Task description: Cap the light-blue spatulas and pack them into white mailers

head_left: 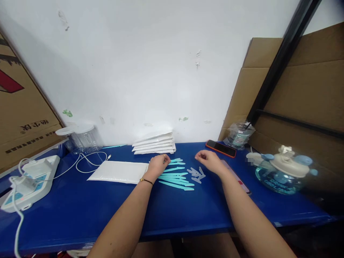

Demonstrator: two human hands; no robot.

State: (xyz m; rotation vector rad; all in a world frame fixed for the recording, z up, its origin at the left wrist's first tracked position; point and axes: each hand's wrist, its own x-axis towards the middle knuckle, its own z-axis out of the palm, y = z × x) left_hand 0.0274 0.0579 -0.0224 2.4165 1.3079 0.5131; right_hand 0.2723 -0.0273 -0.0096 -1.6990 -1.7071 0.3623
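Note:
On the blue table [80,208] lie several teal razor-like sticks [174,177] in a loose fan. Beside them sits a small heap of clear plastic caps [196,173]. My left hand [158,164] rests curled at the left end of the sticks, fingers closed over one of them. My right hand [208,159] hovers just above the caps, fingers bent in a pinch; what it holds, if anything, is too small to see. A white padded envelope [118,171] lies flat left of my left hand.
A stack of white envelopes [154,143] leans at the wall. A phone with a red case [220,148] and a plastic cup [239,134] stand back right, a blue water jug [282,172] at right. Clear jars [82,138], a white cable [88,161] and a white device [29,181] sit left.

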